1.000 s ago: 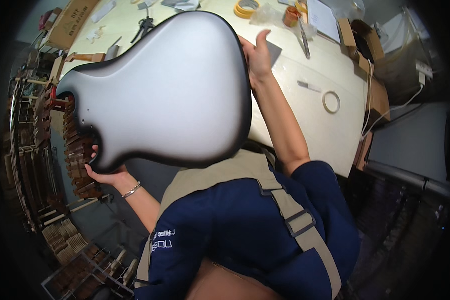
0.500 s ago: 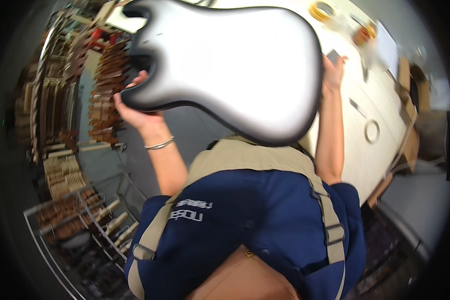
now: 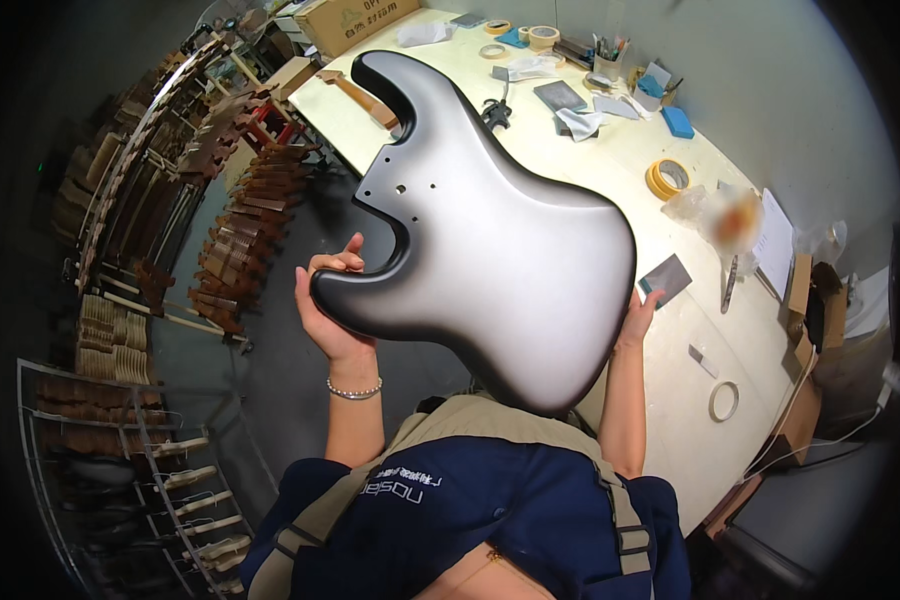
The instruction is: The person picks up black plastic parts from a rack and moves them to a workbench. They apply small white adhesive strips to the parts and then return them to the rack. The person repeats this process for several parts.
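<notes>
A solid guitar body (image 3: 510, 260), silver-white with a dark burst edge, is held up in front of me, its broad face towards me. Several small holes show by its neck pocket. My left hand (image 3: 332, 305) wraps round the horn at its lower left, fingertips behind the cutaway. At the right edge my right hand (image 3: 638, 322) grips the body's rounded end, most of its fingers hidden behind it. A grey rectangular sheet (image 3: 667, 280), like an abrasive pad, shows at my right thumb; whether the hand holds it I cannot tell.
Beyond lies a pale worktable (image 3: 610, 165) with a yellow tape roll (image 3: 667, 178), a pale tape ring (image 3: 724, 401), a blue block (image 3: 677, 122) and a wooden guitar neck (image 3: 360, 98). On the left, racks hold several wooden necks (image 3: 250, 225). A cardboard box (image 3: 355, 22) stands at the back.
The guitar body has come lower in the picture and turned clockwise, both hands still on it. Its neck-pocket holes and more of the table now show.
</notes>
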### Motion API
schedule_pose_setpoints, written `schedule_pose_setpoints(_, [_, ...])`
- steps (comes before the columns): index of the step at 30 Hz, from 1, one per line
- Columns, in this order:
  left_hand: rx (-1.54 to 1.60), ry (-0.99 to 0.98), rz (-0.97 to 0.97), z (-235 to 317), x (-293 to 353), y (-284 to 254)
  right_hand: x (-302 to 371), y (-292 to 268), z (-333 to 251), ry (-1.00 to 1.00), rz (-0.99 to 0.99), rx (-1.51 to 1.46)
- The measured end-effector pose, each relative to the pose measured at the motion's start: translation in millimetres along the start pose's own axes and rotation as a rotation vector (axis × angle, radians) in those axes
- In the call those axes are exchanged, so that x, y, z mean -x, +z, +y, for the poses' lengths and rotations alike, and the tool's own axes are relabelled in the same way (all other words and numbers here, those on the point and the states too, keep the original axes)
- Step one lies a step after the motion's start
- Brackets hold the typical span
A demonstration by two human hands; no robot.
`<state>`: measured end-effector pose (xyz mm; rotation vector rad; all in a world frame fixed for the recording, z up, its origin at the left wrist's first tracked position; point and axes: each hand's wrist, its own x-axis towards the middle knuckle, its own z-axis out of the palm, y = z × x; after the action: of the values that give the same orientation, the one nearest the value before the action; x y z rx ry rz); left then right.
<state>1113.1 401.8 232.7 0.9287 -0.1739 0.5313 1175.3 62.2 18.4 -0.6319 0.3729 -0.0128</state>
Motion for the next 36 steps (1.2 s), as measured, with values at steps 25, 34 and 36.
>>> schedule_pose_setpoints(25, [-0.274, 0.067, -0.311, -99.8, -118.7, 144.5, 162.7, 130.8, -66.1, -1.068, 0.273, 1.12])
schedule_pose_setpoints(34, [0.968, -1.097, -1.042, -175.6, -95.0, 189.2, 242.8, 125.6, 20.5, -1.228, 0.68, 0.906])
schedule_pose_setpoints(36, [1.095, -1.215, -1.039, -147.1, -68.5, 192.7, 273.9, 133.7, 51.0, -1.277, 0.755, 0.711])
